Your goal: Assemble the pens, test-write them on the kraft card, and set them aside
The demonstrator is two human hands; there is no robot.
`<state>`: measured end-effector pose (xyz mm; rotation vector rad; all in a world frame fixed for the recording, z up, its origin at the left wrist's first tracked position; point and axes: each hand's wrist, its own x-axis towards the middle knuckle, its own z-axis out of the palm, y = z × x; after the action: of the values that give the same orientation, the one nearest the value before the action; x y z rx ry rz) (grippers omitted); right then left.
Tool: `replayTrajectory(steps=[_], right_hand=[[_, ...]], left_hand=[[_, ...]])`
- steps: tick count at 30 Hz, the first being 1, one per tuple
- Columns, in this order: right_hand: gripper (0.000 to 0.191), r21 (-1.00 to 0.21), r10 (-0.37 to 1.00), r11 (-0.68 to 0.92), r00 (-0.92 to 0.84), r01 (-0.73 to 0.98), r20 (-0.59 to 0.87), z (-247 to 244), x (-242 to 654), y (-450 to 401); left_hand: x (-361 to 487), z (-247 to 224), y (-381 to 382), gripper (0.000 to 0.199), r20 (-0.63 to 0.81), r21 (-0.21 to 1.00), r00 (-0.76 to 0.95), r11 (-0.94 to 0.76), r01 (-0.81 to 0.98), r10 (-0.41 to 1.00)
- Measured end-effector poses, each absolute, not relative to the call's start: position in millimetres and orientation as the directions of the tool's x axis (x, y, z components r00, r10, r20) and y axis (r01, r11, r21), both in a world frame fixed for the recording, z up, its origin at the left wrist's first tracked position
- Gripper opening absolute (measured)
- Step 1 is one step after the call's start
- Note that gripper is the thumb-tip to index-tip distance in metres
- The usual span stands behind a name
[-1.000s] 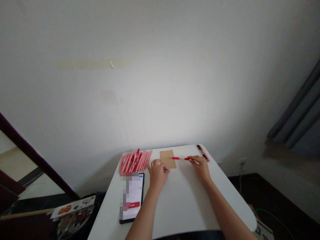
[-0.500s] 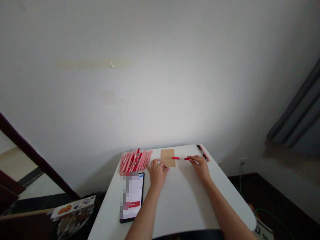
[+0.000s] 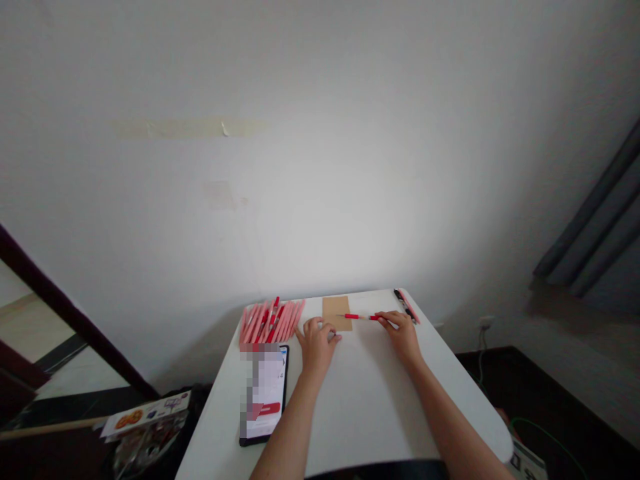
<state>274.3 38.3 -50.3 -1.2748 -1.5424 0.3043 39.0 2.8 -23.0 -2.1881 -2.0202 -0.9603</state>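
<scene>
"What fills the room's background?"
"A pale wall (image 3: 350,167), marked by a yellowish strip (image 3: 185,128), brightest above a white desk (image 3: 370,413)."
"And at right?"
"A gray curtain (image 3: 595,227) hangs; lower down, a wall outlet (image 3: 486,322) and dark floor (image 3: 540,393)."

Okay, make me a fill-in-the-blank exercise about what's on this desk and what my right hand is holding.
The right hand grips a slim pen that is partly whitish, partly ____.
The small sheet is coloured light ____.
The phone lies on the ____ side of the table.
Of the phone and the pink sticks, those nearer the wall are the ____.

Missing words: red; brown; left; pink sticks.
</scene>
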Motion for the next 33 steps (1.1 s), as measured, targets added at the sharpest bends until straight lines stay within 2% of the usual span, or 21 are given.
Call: replayTrajectory(steps=[8, 18, 33], right_hand=[[0.031, -0.733, 0.824, 0.384, 0.149, 0.561, 0.546, -50, 275, 37], [0.026, -0.715, 0.827, 0.405, 0.105, 0.570, 0.552, -49, 283, 40], [0.026, -0.706, 0.846, 0.430, 0.021, 0.562, 0.532, -47, 281, 38]], left_hand=[[40, -21, 1, 0.017, 0.443, 0.408, -0.025, -0.176, 0.896, 0.896], [39, -15, 0, 0.033, 0.495, 0.514, -0.076, -0.221, 0.829, 0.865], [40, -8, -4, 0.010, 0.486, 0.558, -0.073, -0.245, 0.793, 0.871]])
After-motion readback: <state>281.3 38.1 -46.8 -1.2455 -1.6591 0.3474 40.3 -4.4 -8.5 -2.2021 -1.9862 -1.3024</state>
